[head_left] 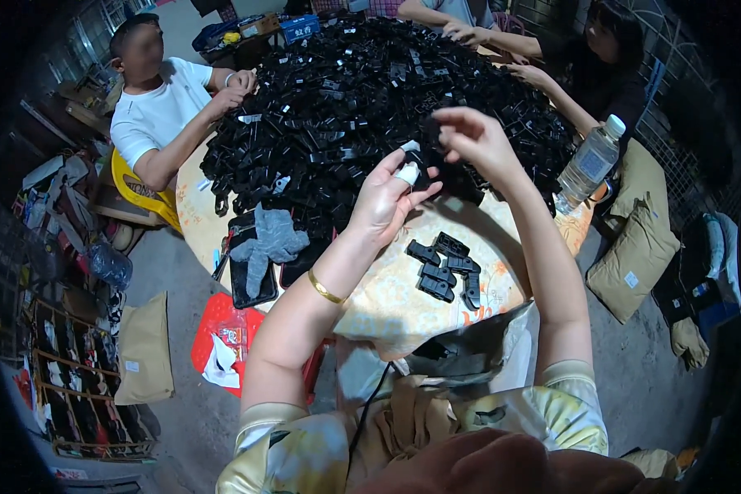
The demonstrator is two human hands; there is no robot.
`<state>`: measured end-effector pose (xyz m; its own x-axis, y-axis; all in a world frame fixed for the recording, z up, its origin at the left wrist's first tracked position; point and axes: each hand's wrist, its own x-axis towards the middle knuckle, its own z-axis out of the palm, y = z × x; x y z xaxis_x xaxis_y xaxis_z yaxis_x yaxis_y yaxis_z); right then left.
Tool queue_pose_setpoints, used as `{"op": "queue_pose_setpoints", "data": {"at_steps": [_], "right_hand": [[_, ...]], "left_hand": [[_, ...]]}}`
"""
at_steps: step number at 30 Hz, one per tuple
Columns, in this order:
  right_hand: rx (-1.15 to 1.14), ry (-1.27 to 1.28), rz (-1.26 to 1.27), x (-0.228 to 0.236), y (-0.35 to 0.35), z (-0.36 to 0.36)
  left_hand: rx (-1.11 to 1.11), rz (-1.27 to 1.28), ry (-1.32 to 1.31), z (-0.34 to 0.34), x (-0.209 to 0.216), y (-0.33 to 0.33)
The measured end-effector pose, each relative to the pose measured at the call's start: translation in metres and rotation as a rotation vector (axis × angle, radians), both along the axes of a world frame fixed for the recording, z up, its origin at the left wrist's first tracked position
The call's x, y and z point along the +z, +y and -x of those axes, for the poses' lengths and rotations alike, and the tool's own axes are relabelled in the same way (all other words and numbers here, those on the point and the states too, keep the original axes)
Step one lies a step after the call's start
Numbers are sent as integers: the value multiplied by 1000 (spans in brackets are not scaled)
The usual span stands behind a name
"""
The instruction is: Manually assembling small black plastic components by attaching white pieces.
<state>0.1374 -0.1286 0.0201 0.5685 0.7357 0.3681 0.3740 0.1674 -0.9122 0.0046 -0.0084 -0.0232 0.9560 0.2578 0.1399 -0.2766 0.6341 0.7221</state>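
A huge heap of small black plastic parts (346,107) covers most of the round table. My left hand (380,202) is at the heap's near edge, white wraps on its thumb and a fingertip. It pinches a small black plastic part (421,161), partly hidden by the fingers. Just to the right and above, my right hand (479,151) has its fingers curled in over the heap; what they hold, if anything, blends into the black behind. Nearer me, several black plastic pieces (446,269) lie grouped on the patterned tabletop (370,309).
A grey cloth (270,245) rests on dark flat objects at left. A clear bottle (590,165) stands at the right edge. Below the table's left is a red stool (212,333). An open bag (461,354) lies at my lap. Other people work around the heap.
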Motion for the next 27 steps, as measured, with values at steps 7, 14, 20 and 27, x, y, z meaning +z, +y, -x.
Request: {"op": "queue_pose_setpoints", "data": {"at_steps": [7,14,20,27], "right_hand": [[10,-231,-117,-19,-27,23],[-1,-367,-102,-24,-28,24],[-198,-724,-158,-29,-25,32],[-271,-963,-147,-35,-18,51]], "left_hand": [[314,-898,182,9,13,-20],[277,-508,25,3,4,-6],[147,-313,66,4,6,-10],[261,-445,60,5,2,-13]]}}
